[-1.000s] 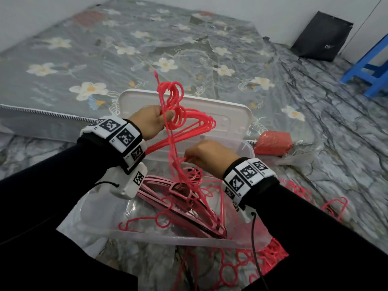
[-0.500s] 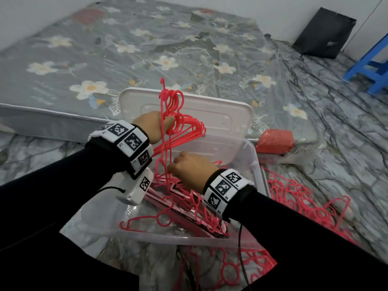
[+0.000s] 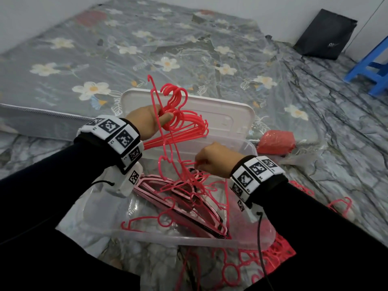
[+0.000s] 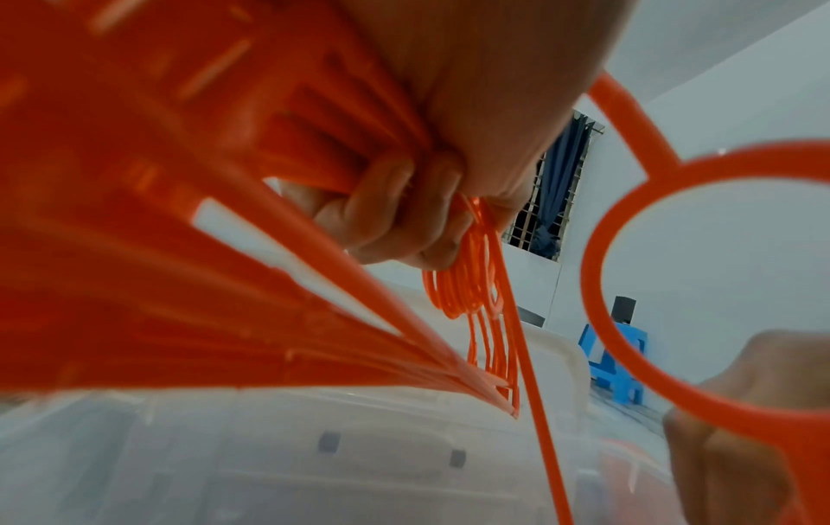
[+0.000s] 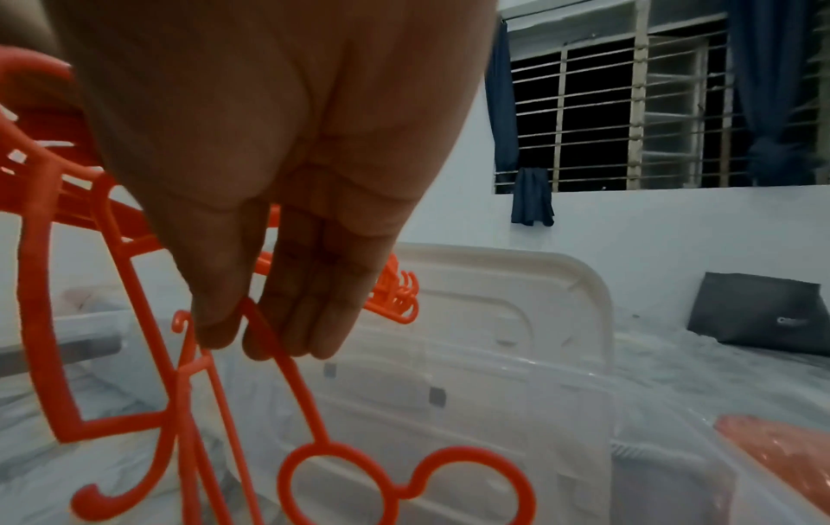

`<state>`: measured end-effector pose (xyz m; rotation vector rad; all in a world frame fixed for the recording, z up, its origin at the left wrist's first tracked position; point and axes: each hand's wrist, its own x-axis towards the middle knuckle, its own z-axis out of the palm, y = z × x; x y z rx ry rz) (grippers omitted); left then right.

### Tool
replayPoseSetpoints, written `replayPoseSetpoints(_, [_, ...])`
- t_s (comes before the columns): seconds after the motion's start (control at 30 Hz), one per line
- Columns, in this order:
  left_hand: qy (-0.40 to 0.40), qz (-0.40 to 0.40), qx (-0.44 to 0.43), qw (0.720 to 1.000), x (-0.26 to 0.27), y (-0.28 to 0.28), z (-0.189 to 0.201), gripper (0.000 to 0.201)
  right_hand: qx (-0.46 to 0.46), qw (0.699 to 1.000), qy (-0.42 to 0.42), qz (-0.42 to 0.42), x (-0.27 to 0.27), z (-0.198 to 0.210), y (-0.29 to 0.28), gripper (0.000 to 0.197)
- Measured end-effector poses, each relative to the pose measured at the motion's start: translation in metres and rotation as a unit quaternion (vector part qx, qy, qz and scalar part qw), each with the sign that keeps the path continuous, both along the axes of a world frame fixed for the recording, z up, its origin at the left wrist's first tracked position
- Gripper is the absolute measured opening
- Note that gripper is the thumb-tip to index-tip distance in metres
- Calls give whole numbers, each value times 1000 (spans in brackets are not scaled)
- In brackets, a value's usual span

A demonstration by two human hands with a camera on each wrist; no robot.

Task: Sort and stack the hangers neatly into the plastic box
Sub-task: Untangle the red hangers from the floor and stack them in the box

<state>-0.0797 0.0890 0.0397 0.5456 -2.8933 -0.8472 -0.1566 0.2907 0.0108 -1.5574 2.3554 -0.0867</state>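
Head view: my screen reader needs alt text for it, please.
A person's left hand grips a bunch of red hangers above a clear plastic box while the right hand pinches a single hanger. More hangers lie stacked in the box.

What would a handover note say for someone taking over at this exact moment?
Left hand: grips a bunch of red plastic hangers by the necks, above the clear plastic box.
Right hand: pinches one thin red hanger over the box.
Done: pink hangers lie stacked inside.
Left: add this hanger to the bunch, set it in, then gather the loose red hangers on the floor.
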Motion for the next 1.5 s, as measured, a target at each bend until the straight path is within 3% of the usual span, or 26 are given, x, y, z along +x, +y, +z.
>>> replayPoseSetpoints(0.2, [-19, 7, -20, 1000, 0, -2, -3, 43, -161, 986, -18, -22, -6, 24, 9, 12])
replayPoseSetpoints(0.27, [-18, 6, -17, 1000, 0, -1, -3, 44, -169, 984, -47, -25, -7, 31, 12, 8])
replayPoseSetpoints(0.37, [2, 12, 22, 1000, -3, -3, -2, 41, -27, 998, -57, -16, -5, 30, 14, 24])
replayPoseSetpoints(0.47, [27, 8, 81, 996, -6, -5, -1, 39, 126, 986, -110, -14, -1, 16, 12, 49])
replayPoseSetpoints(0.6, [59, -28, 125, 990, -7, -1, 0, 24, 171, 966, -192, -32, -1, 4, 9, 54])
replayPoseSetpoints(0.77, [85, -68, 152, 982, -9, 8, -1, 17, 84, 992, -69, -66, 5, -23, -1, 38])
replayPoseSetpoints(0.97, [96, -110, 176, 973, -8, 13, 0, 16, 53, 979, -186, -67, 9, -51, -4, 40])
replayPoseSetpoints(1.1, [101, -143, 196, 965, -5, 21, 1, 9, -9, 986, -149, -78, 14, -60, -10, 21])
replayPoseSetpoints(1.27, [74, -153, 151, 974, -4, 28, -5, 8, -87, 979, -149, -110, 12, -50, -17, 17])
replayPoseSetpoints(1.5, [63, -114, 94, 987, -7, 21, 2, 25, 34, 990, -53, -128, 2, -51, -10, 23])
